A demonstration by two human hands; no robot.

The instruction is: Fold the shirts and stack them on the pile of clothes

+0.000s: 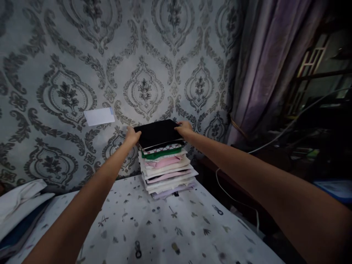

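Observation:
A tall stack of folded clothes [166,169] in white, pink, green and lilac stands on the patterned sheet [154,227], close to the wall. On its top lies a folded black cloth [157,133]. My left hand [133,136] pinches the left edge of this cloth, thumb on top. At the right edge, my right hand [184,129] grips the same cloth between thumb and fingers. The fingers beneath the cloth are partly hidden.
More folded clothes [22,205] lie at the far left. A white paper [99,116] is on the patterned wall. To the right are a purple curtain [264,66], a white cable [286,134] and dark furniture beyond the sheet's edge.

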